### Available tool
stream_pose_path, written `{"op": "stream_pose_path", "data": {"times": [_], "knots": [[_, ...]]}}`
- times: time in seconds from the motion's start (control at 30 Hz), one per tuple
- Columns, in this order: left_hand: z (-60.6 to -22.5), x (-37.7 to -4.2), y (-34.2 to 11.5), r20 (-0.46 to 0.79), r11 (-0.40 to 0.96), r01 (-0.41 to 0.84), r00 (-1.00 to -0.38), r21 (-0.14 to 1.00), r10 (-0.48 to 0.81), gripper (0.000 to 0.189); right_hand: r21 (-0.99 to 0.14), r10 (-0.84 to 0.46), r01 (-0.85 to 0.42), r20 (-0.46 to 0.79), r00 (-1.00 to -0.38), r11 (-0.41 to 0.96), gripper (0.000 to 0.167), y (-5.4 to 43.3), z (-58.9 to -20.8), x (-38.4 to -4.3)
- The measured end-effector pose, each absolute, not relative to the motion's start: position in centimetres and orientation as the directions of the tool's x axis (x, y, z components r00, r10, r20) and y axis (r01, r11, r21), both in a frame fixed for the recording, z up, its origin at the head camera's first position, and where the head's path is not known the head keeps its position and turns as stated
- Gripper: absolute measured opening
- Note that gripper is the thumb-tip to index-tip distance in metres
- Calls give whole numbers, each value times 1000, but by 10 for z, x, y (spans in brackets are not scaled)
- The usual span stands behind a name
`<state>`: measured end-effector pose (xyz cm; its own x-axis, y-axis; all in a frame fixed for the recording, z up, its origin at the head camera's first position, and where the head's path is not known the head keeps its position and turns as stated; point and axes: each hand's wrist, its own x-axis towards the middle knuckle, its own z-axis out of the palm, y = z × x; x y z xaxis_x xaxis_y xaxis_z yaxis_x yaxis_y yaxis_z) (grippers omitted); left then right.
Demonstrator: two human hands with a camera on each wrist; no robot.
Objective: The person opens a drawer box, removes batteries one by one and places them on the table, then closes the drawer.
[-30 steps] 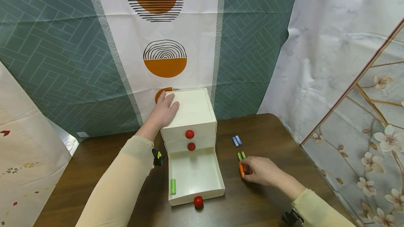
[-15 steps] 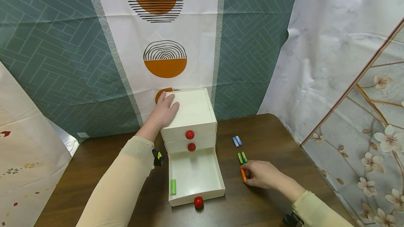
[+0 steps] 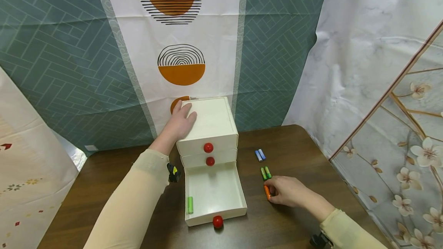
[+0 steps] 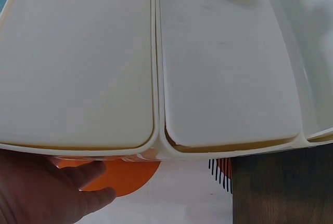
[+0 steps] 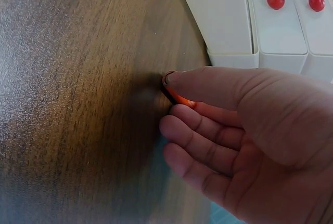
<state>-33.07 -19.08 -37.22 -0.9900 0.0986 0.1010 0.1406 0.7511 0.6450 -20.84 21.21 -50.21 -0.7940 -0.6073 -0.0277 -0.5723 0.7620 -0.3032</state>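
Note:
My left hand [image 3: 180, 122] rests on the top left edge of a white drawer cabinet [image 3: 211, 120], fingers spread. In the left wrist view its fingers [image 4: 88, 193] show beside the cabinet's edge. My right hand [image 3: 287, 191] pinches an orange battery [image 3: 267, 193] low over the table, right of the pulled-out bottom drawer [image 3: 214, 187]. The right wrist view has the thumb at one end of the battery [image 5: 182, 99], with the other fingers curled below. A light green battery [image 3: 190, 205] lies in the drawer's front left corner.
Two green batteries [image 3: 265, 173] lie just beyond my right hand, and two blue ones [image 3: 260, 155] farther back. Red ball knobs [image 3: 217, 221] stick out from the drawer fronts. Behind the brown table [image 3: 277, 141] hangs a patterned cloth [image 3: 277, 68].
My right hand has shifted slightly toward me with the orange battery, leaving the two green batteries more exposed. My left hand has stayed on the cabinet.

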Motion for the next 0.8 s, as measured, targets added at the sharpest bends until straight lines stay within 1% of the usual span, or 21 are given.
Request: {"op": "stream_pose_path", "data": {"times": [0.37, 0.6, 0.8], "knots": [[-373, -332, -191, 100, 751, 139, -990, 646, 98, 68, -320, -612, -573, -28, -790, 754, 33, 213, -500, -207], [-374, -332, -191, 100, 753, 137, -990, 643, 95, 68, -336, -602, -557, -39, -798, 760, 41, 214, -497, -206], [-374, -332, -190, 93, 752, 129, -992, 647, 90, 69, -340, -585, -539, -42, -810, 770, 40, 214, -491, -205]]}}
